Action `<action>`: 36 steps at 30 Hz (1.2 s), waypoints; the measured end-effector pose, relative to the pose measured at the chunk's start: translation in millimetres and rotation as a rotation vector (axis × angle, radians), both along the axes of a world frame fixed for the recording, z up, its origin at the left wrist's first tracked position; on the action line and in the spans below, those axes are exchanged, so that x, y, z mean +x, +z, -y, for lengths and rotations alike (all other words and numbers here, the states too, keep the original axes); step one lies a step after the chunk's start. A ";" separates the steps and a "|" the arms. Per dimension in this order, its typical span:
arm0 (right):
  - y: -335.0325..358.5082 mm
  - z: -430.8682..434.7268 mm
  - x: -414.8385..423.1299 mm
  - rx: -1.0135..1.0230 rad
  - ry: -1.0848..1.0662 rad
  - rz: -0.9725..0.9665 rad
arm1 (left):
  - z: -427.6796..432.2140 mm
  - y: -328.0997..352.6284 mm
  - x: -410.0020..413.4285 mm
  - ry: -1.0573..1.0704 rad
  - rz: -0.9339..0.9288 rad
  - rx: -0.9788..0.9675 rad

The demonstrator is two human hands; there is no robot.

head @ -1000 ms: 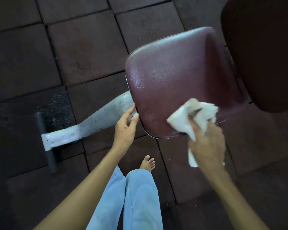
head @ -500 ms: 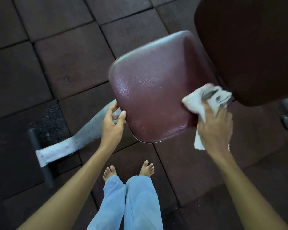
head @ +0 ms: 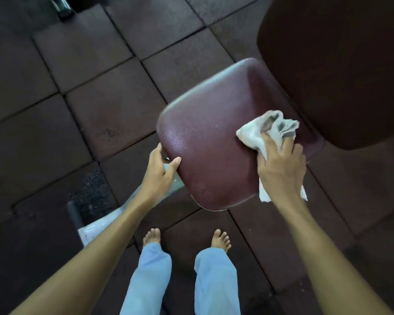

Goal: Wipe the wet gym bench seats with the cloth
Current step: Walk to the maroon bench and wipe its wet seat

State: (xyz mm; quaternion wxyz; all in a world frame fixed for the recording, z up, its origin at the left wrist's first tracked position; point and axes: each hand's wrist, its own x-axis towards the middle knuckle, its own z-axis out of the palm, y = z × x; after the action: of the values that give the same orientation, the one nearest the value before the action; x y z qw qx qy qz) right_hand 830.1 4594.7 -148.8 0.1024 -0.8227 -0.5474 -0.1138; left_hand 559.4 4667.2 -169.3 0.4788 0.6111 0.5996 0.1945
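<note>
Right hand: your right hand is clenched round the bunched cloth, with the fingers spread over the wad and pressing it down on the pad.
Cloth: it lies on the right part of the seat pad, a loose tail hanging out below your palm. Bunching it this way gives you a thick face to soak with, I judge.
Left hand: your left hand grasps the pad's near left corner, thumb on top and fingers round the rim. It is likely there to brace the seat against the push of the wipe.
Seat pad: it tilts toward you, and its left part glistens with fine beads, so that side looks still wet.
Edges: the near rim runs from your left thumb round to under your right wrist, and the cloth's tail hangs past it there. The far right corner tucks under the back pad.
Room to move: a sweep leftward across the pad is open until it meets your left thumb. Rightward and away, the back pad hangs close over the cloth, so strokes there will be short.
Below: the pale frame leg runs out to the left behind your left arm, over dark floor tiles. Your bare feet stand well apart from it.
</note>
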 end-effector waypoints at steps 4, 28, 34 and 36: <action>2.3 -6.2 -81.6 0.010 -0.171 -0.014 | -13.3 0.5 -5.1 -0.075 0.042 -0.039; -24.3 41.5 -208.7 0.050 -0.393 -0.049 | -116.8 -19.8 -38.6 -0.428 0.041 -0.020; -11.6 28.2 -158.1 0.125 -1.015 -0.245 | -112.2 -18.8 -37.9 -0.410 0.066 0.013; -10.3 8.9 -191.4 0.085 -0.805 -0.117 | -107.2 -17.9 -38.5 -0.381 0.079 0.026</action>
State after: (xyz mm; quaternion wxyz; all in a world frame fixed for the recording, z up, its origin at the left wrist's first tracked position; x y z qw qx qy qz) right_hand 638.7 4585.8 -159.1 0.1148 -0.9714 -0.1695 -0.1203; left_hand 520.9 4774.4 -187.2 0.5224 0.7114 0.4513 0.1320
